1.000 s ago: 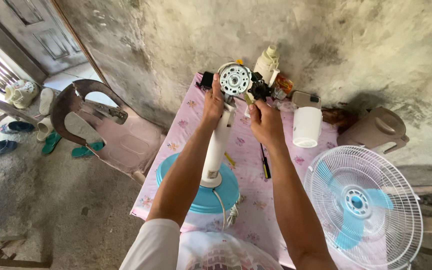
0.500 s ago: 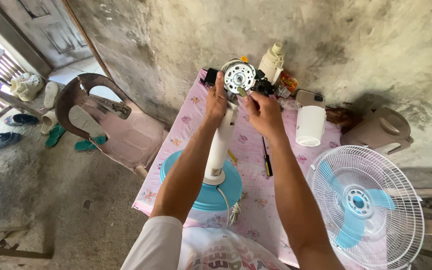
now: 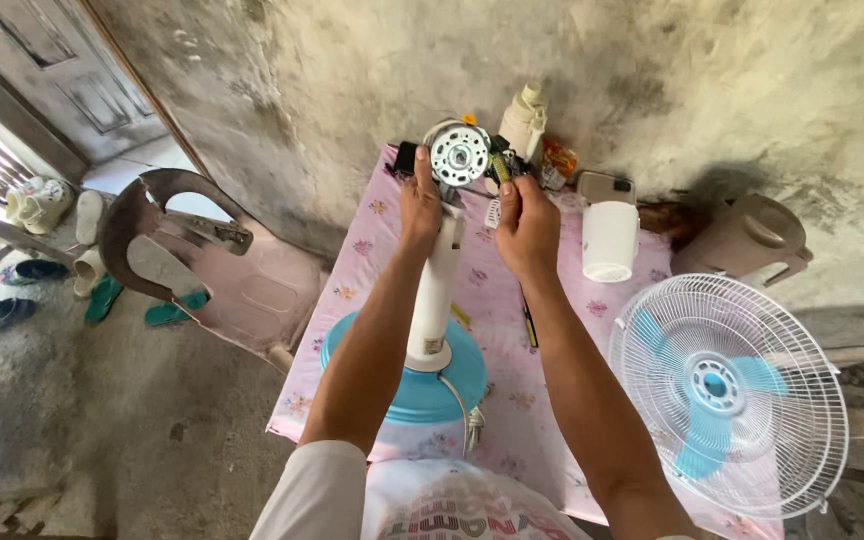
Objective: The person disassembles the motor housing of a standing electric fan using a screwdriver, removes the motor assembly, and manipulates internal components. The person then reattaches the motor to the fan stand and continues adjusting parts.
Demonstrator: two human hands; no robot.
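Both hands are up at the top centre of the frame, working on the bare fan motor (image 3: pixel 459 155), a round silver disc with a ring of holes, perched atop the white fan column (image 3: pixel 435 290). The left hand (image 3: pixel 419 207) is wrapped around the top of the column just under the motor, fingers curled closed on it, thumb reaching up to the motor's left edge. The right hand (image 3: pixel 525 228) sits just right of the motor, fingers pinched shut on a small screwdriver (image 3: pixel 501 168) with a yellowish handle, its tip against the motor's right side.

The column runs down to the round blue base (image 3: pixel 452 385) at lower centre, standing on the table with a pink flowered cloth (image 3: pixel 372 250). A white cylindrical housing (image 3: pixel 610 240) stands to the right of the hands. A second screwdriver (image 3: pixel 529 322) lies on the cloth below the right wrist. At the right edge, the white wire fan guard with blue blades (image 3: pixel 727 385) leans beside the table. A pink plastic chair (image 3: pixel 242 290) stands at the left.
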